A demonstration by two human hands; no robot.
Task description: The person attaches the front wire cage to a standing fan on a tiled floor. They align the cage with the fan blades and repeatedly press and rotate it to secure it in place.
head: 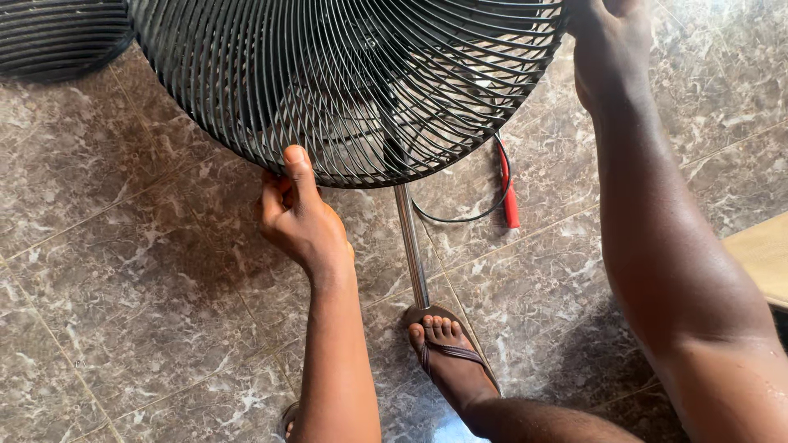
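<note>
Gripping fan guard: left hand pinching lower rim, right hand clasping far edge; second grille lying apart on floor.

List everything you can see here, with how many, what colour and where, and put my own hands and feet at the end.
Fan grille: one, black wire, top centre, held at both edges.
Second grille: one, black, top left corner, lying on the floor.
Metal pole: one, silver, running from under the fan grille down to the foot.
Cable: one, black, on the floor right of the pole.
Red tool: one, red, beside the cable; kind unclear.
Floor tiles: brown marbled, throughout.
Left hand: gripping the grille's lower rim.
Right hand: on the grille's right edge.
Foot in sandal: one, at the pole's lower end.
</note>
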